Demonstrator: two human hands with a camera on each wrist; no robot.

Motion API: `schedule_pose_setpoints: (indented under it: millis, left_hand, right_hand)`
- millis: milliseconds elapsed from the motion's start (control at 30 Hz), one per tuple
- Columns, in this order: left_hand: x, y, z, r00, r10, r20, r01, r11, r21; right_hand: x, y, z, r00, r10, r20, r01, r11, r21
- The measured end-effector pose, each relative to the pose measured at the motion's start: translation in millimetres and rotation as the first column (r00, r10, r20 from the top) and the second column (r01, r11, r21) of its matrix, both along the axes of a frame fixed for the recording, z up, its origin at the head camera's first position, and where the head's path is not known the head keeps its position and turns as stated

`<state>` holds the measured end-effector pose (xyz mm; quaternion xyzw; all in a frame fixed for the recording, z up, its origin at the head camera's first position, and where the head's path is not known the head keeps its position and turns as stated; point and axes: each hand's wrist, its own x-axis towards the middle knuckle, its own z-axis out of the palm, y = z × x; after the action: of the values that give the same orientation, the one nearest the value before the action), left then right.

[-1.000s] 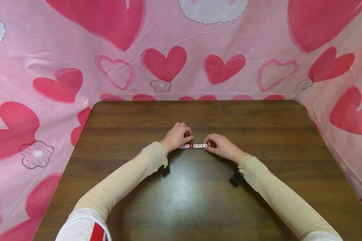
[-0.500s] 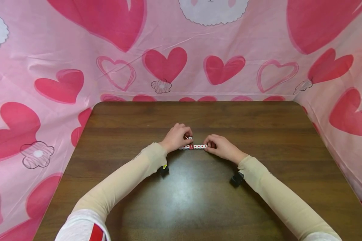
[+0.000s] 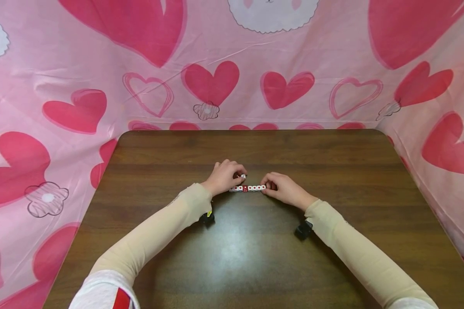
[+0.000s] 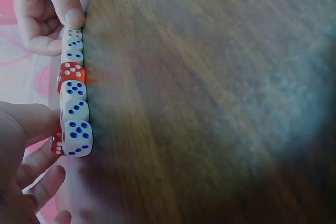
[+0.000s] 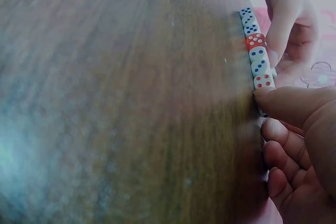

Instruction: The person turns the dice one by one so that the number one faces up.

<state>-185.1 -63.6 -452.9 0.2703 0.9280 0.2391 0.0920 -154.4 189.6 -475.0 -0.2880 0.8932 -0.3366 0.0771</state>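
A straight row of small dice lies on the brown table, mostly white with a red die (image 3: 245, 188) near the middle. My left hand (image 3: 223, 178) is just behind the row's left part, pinching a small white die (image 3: 243, 176) between thumb and fingertips. A second red die (image 4: 57, 143) shows between that thumb and fingers in the left wrist view, behind the near white die (image 4: 77, 137). My right hand (image 3: 288, 189) pinches the row's right end, its thumb against the white die with red pips (image 5: 263, 81). Its fingertips partly hide the end die.
The wood-grain table (image 3: 232, 257) extends on all sides of the row. Pink heart-print cloth (image 3: 294, 51) hangs behind it and at both sides. A black wrist camera (image 3: 207, 218) sits under the left wrist, and another black camera (image 3: 303, 230) under the right.
My left hand has shifted slightly left, and the white die in its fingertips has come into view and turned. The right hand and the row stay in place.
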Motion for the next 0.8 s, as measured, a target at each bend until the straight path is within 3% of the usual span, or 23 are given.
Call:
schedule_pose_setpoints:
  millis: [333, 800]
  left_hand:
    - [-0.3, 3.4, -5.6, 1.0, 0.026, 0.008, -0.026, 0.999, 0.024]
    - [0.1, 0.7, -6.8, 1.0, 0.009, 0.009, -0.009, 1.0, -0.006]
  right_hand:
    - [0.3, -1.2, -1.2, 1.0, 0.004, 0.0, -0.004, 1.0, -0.003]
    - [0.5, 0.2, -5.4, 1.0, -0.001, -0.014, 0.001, 1.0, -0.001]
